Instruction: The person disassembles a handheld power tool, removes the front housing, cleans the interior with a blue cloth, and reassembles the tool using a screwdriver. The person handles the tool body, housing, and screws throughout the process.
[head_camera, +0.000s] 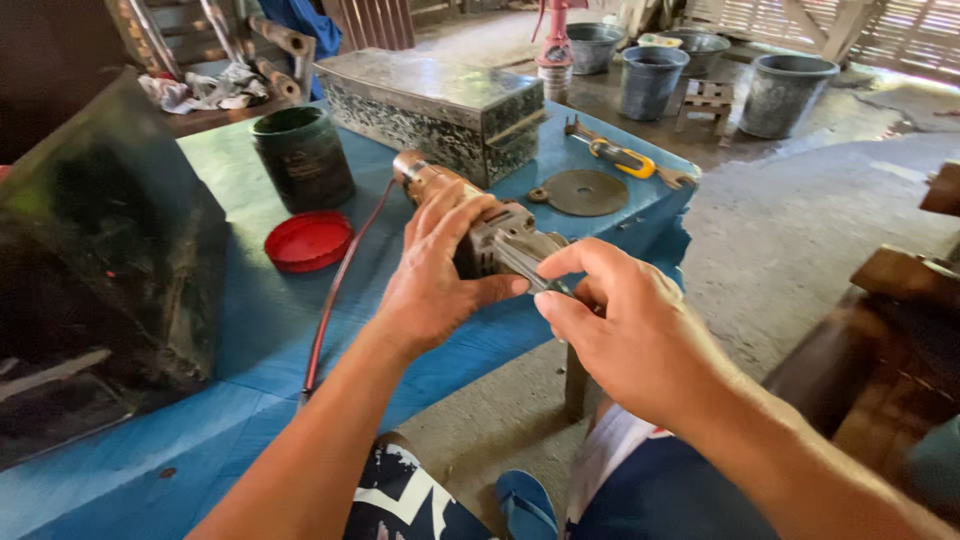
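Head view shows us both hands at the near edge of a blue table (250, 330). Our left hand (435, 270) wraps around the body of an angle grinder (480, 225), fingers curled over its top and thumb pressed against the side, so the tool is held firmly, its front end just past the table edge. Our right hand (620, 320) meets the grinder's head, thumb and forefinger pinched narrow on a small dark part there; what that part is, we cannot tell. A red cord (335, 290) trails from the tool across the table. Behind the grinder lie a grey disc (585, 192), a yellow-handled wrench (625, 158) and a metal box (430, 110). To the left stand a dark can (302, 158) and a red lid (308, 241).
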